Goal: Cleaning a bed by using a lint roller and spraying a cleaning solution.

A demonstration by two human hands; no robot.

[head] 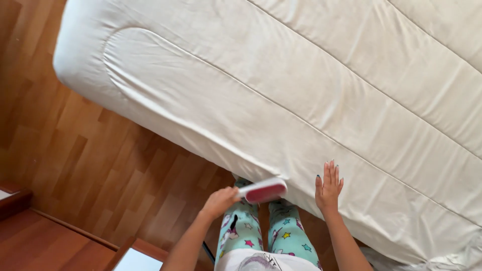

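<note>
Left hand [219, 200] gripping lint brush [261, 191], mattress [281, 100]

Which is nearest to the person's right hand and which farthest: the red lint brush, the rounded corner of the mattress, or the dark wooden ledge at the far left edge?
From the right hand, flat on the mattress:
1. Red lint brush, just left, in the left hand.
2. Rounded mattress corner, up and far left.
3. Dark wooden ledge, at the picture's left edge.

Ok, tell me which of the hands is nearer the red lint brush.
Left. The left hand grips the lint brush by its handle; the right hand lies flat on the white mattress cover, just right of the brush head.
</note>
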